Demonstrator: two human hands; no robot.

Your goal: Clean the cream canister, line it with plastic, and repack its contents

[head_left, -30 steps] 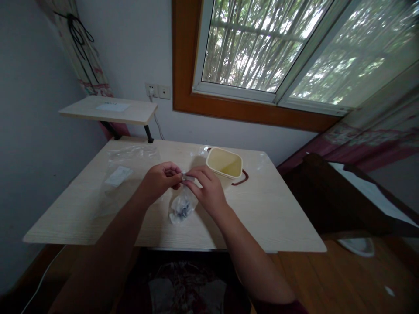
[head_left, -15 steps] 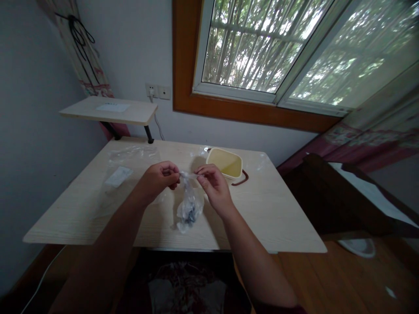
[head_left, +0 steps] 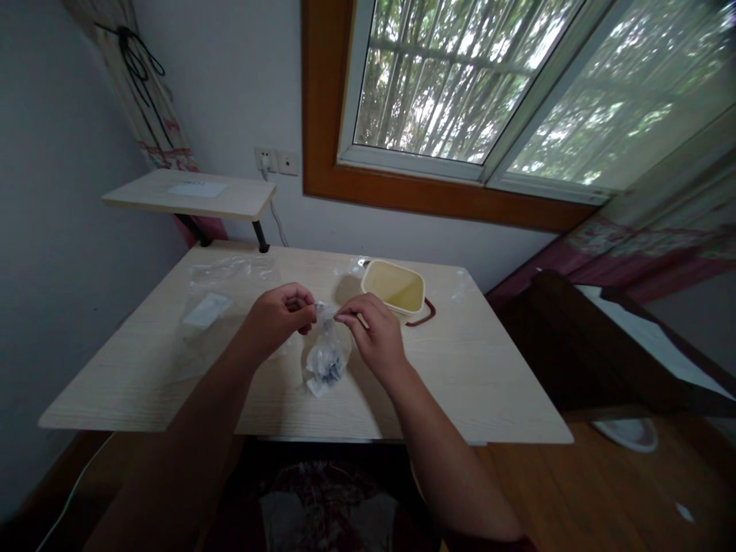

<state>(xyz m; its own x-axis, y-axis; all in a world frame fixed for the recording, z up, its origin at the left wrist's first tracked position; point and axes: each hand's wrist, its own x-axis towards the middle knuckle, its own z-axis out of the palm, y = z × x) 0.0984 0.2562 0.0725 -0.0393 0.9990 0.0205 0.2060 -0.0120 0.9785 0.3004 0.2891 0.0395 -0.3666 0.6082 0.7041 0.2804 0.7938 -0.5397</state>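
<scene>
A clear plastic bag (head_left: 326, 354) with small dark items bunched in its lower part hangs between my hands, in front of the tabletop. My left hand (head_left: 287, 313) pinches the gathered top of the bag on its left side. From the other side, my right hand (head_left: 373, 330) pinches the top between thumb and forefinger. What the dark items are, I cannot make out. Behind my right hand stands a cream plastic basket (head_left: 402, 287), its brown handle (head_left: 424, 316) folded down at the right.
A large flat clear plastic bag with a white label (head_left: 207, 310) lies on the left of the wooden table (head_left: 460, 376). A raised shelf (head_left: 230, 201) holding a paper sheet (head_left: 198, 188) stands at the back left. A window (head_left: 437, 84) is behind, and dark furniture (head_left: 609, 353) at the right.
My right hand has shifted slightly left, nearer my left hand. The bag's lower part has swung a little left and up. Both hands still pinch its top.
</scene>
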